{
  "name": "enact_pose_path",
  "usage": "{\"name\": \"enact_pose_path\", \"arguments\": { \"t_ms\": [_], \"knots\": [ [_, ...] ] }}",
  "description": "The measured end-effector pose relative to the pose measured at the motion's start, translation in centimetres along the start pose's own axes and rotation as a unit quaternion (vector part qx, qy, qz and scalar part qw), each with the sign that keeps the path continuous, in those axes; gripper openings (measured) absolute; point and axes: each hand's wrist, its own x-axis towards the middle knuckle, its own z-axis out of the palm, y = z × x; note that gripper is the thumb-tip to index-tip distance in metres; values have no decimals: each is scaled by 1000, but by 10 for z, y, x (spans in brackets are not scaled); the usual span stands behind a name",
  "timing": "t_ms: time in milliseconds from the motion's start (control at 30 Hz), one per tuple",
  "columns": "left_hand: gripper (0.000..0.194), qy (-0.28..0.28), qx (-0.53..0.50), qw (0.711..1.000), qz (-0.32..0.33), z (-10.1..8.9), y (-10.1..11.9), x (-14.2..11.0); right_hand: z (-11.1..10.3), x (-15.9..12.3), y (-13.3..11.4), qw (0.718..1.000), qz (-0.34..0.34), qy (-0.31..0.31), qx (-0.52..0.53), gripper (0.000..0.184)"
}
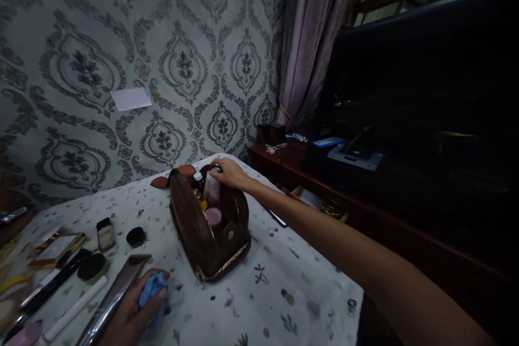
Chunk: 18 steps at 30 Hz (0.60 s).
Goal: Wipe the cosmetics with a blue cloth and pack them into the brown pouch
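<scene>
A brown zip-up cosmetic bag (190, 227) stands unzipped on the patterned tablecloth (308, 286). My right hand (232, 174) reaches into its far end, fingers closed round the top of a pale lilac bottle (214, 190) that stands in the bag. Beside that bottle are a dark bottle with a white cap (198, 177) and a round pink container (213, 217). In the lower left, my left hand (132, 308) is closed on a crumpled blue cloth (152, 291). A shiny silver-brown pouch or tube (117, 294) lies right beside the left hand.
Several cosmetics lie at left: a foundation bottle (106, 235), a black round lid (135, 236), a dark green jar (93, 267), a gold compact (57, 250), a white pen-like stick (75, 309). A phone (278, 219) lies by the table's right edge. A dark red desk (279, 158) stands beyond.
</scene>
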Motion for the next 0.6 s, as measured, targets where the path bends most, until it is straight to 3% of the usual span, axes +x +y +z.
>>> {"name": "enact_pose_path", "arguments": {
  "t_ms": [333,433,533,600],
  "knots": [
    [57,-9,-9,1000,-21,3,11,-7,1,-6,1,999,-11,40,24,36],
    [56,-15,-11,1000,-10,4,11,-7,-2,-15,-4,996,-33,82,18,32],
    [57,-8,-16,1000,-16,4,11,-6,-6,-26,-14,985,-134,109,-26,24],
    [58,-12,-19,999,-24,4,11,-6,-7,-30,-21,970,-225,66,-64,25]
  ]
}}
